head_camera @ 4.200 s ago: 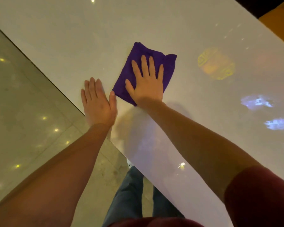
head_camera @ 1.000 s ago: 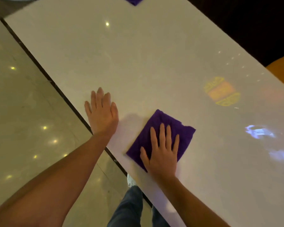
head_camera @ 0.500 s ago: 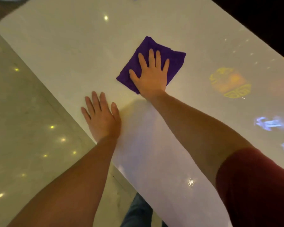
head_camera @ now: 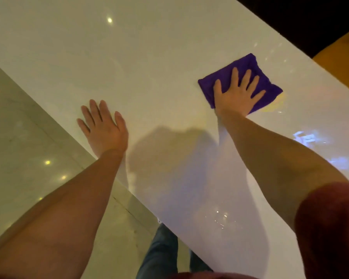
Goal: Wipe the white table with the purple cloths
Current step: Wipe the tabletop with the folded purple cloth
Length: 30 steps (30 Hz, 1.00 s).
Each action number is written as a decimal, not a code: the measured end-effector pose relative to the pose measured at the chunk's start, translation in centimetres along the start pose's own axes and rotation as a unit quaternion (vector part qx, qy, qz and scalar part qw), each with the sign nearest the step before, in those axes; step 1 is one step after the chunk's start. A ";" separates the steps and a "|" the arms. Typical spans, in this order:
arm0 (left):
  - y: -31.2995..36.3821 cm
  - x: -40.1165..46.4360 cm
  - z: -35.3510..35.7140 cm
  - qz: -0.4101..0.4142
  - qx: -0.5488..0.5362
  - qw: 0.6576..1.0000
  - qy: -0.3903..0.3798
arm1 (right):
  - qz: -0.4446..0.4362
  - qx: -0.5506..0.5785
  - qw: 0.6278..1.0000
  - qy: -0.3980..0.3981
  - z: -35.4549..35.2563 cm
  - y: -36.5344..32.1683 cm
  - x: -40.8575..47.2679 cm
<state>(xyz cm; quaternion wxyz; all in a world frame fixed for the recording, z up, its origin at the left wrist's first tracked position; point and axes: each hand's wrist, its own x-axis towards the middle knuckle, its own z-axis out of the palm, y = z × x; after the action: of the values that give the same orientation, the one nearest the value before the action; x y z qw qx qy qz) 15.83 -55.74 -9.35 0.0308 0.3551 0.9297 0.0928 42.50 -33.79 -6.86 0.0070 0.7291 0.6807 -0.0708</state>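
Purple cloth point(head_camera: 248, 66) lay flat on the white desk point(head_camera: 149, 67), toward its far right part, near the far edge where the dark background and an orange surface point(head_camera: 343, 57) began. Your right hand point(head_camera: 237, 93) pressed down on it with the palm, and the fingers point(head_camera: 235, 75) were spread wide apart on the fabric, not curled around it; so the grip of this hand was apart, only pushing on the cloth from above. The cloth showed beyond your fingertips and on both sides of the hand, and its near corner was covered by your wrist. A yellow reflection point(head_camera: 278, 103) on the glossy desk was just beside the right corner of the cloth, partly hidden under it.

Your left hand point(head_camera: 104, 127) rested flat on the desk near its near edge, well apart from the cloth. Its fingers were straight and close together, holding nothing, so this grip was apart too.

Your right arm wore a dark red sleeve point(head_camera: 330, 228) at the upper arm. Bluish reflections point(head_camera: 308, 138) were on the desk at the right. Below the desk edge your jeans point(head_camera: 159, 254) were visible above the pale marble floor point(head_camera: 18, 137), which showed small light spots.
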 end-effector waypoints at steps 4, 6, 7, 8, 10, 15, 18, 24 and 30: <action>0.4 -0.5 -0.5 0.035 0.015 0.999 -0.013 | 0.061 0.011 0.998 0.001 -0.2 8.9 -4.2; 0.4 -0.6 -0.8 0.055 0.026 0.998 -0.016 | 0.073 0.017 0.997 0.002 0.0 12.0 -7.0; 0.4 -0.6 -0.9 0.061 0.032 0.998 -0.015 | 0.074 0.013 0.997 0.004 0.2 13.4 -8.5; 0.6 -0.9 -1.1 0.071 0.038 0.997 -0.014 | 0.074 0.008 0.997 0.007 0.3 14.6 -9.8; 1.7 -2.3 -1.4 0.112 0.048 0.992 -0.020 | 0.075 0.002 0.997 0.007 0.4 16.3 -12.8; 8.9 -10.3 -0.7 0.213 0.033 0.974 -0.077 | 0.032 0.015 0.999 0.000 1.3 16.3 -21.1; 14.0 -14.8 -0.4 0.270 0.010 0.959 -0.088 | -0.085 0.013 0.996 -0.008 2.3 17.2 -26.9; 21.5 -23.2 0.6 0.374 0.002 0.920 -0.114 | -0.260 -0.001 0.965 -0.029 1.9 29.4 -33.7; 26.1 -28.7 1.8 0.334 0.044 0.920 -0.197 | -0.198 -0.012 0.980 -0.013 0.2 41.9 -31.8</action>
<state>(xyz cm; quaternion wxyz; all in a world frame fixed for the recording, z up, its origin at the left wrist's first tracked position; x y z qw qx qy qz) 54.55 -55.51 -6.27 0.1652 0.6574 0.7350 -0.0152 82.12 -68.43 -7.10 0.0104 0.5792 0.8119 -0.0723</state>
